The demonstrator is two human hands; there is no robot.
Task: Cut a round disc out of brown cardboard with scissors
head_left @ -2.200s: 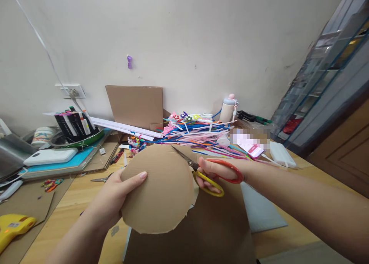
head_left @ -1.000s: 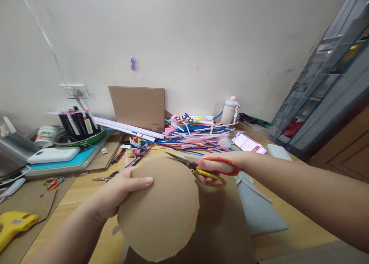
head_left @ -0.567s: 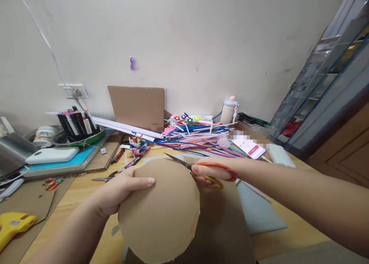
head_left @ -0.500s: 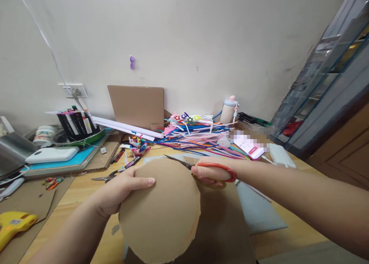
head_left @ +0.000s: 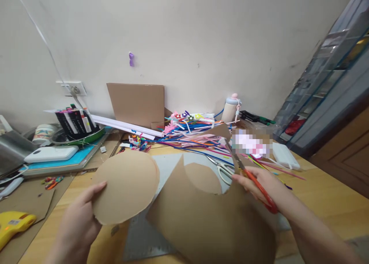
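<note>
My left hand (head_left: 77,218) grips a round cardboard disc (head_left: 127,187) by its left edge, thumb on top, above the left part of the table. In my right hand (head_left: 253,181) is a pair of red-handled scissors (head_left: 266,196), blades pointing up and away. Below and left of that hand a large brown cardboard sheet (head_left: 213,225) with a curved cut-out is tilted and smeared by motion. Whether my right fingers also pinch the sheet I cannot tell. Light-handled scissors (head_left: 226,173) lie behind the sheet on a grey mat (head_left: 168,168).
Pipe cleaners (head_left: 190,135) are heaped at the back, near a bottle (head_left: 230,109) and a phone (head_left: 249,144). A cardboard panel (head_left: 137,104) leans on the wall. Markers (head_left: 75,122) stand at the left, with a yellow glue gun (head_left: 15,225) nearer me.
The disc has moved left with my left hand, apart from the scissors. My right hand has shifted right and lower. The cardboard sheet has turned and risen, and light-handled scissors now show.
</note>
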